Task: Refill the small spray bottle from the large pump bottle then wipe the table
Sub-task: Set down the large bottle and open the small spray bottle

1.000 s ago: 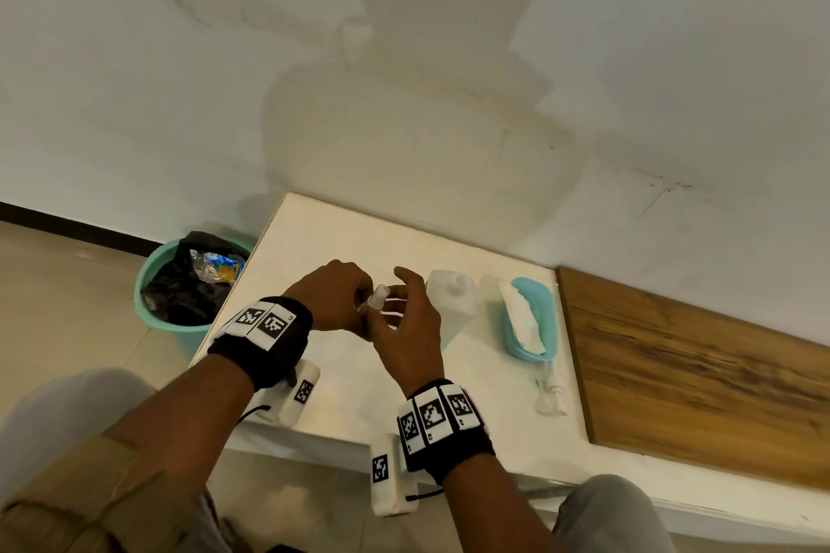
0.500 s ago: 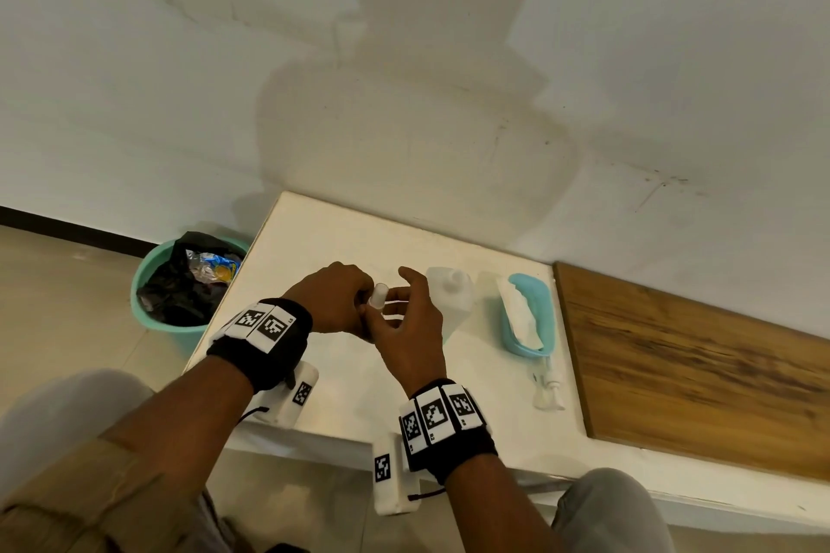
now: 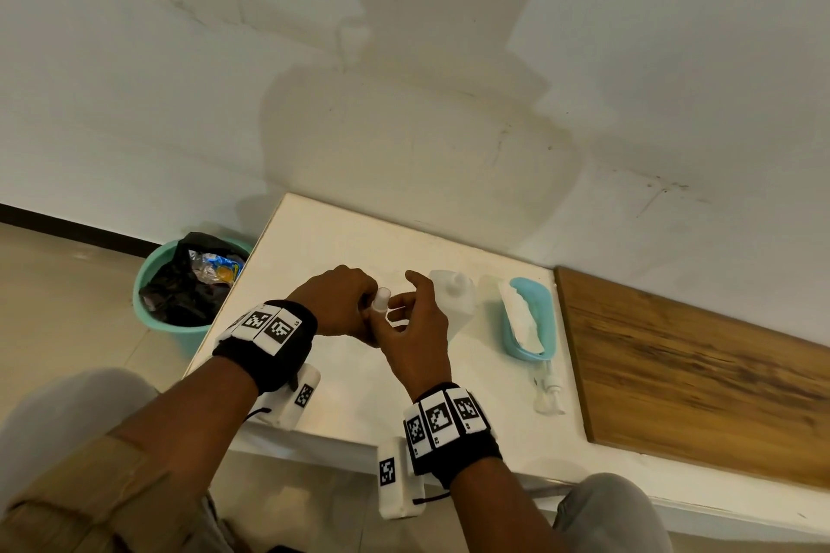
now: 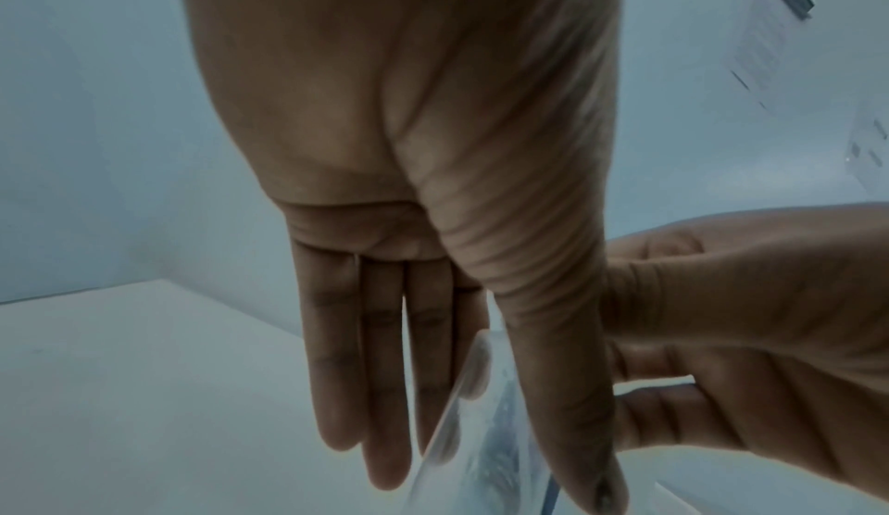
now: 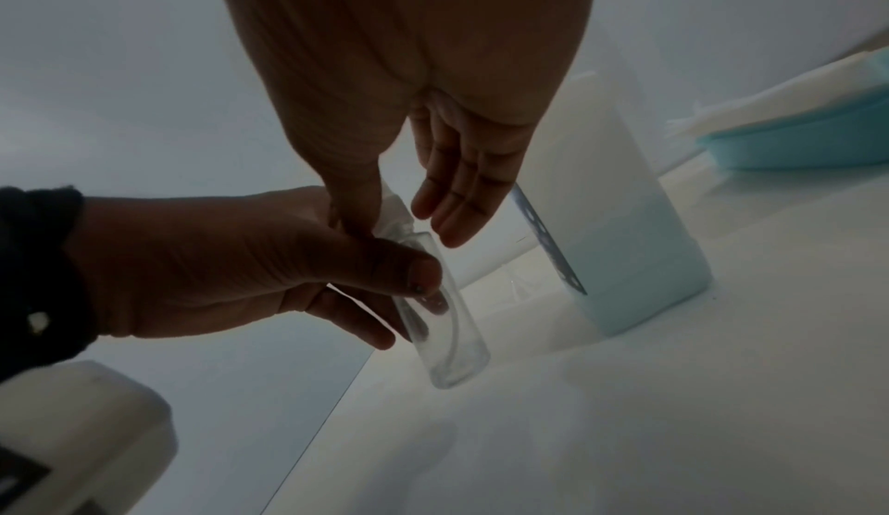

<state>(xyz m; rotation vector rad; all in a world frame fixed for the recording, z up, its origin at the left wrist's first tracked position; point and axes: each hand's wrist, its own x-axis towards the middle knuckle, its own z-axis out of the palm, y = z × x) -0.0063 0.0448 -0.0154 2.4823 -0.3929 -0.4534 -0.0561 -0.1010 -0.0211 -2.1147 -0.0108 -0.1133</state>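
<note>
Just left of the large pump bottle (image 3: 456, 305), the left hand (image 3: 334, 305) kept its fingers wrapped round the small spray bottle (image 5: 447, 333), while the right hand (image 3: 417, 337) had straightened its fingers off the white cap (image 3: 381, 299), thumb alone touching, probably regripping mid-twist with the cap still on.

Plain domestic room: bare, marked white wall (image 3: 179, 81), tiled floor (image 3: 54, 283), white table (image 3: 341, 238), bag-lined teal waste bin (image 3: 177, 330) at centre left

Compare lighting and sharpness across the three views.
Head view: even light, sharp, a large shadow on the wall. Left wrist view: bluish, the left hand soft and close. Right wrist view: dim, the right hand a backlit silhouette, small spray bottle readable.
</note>
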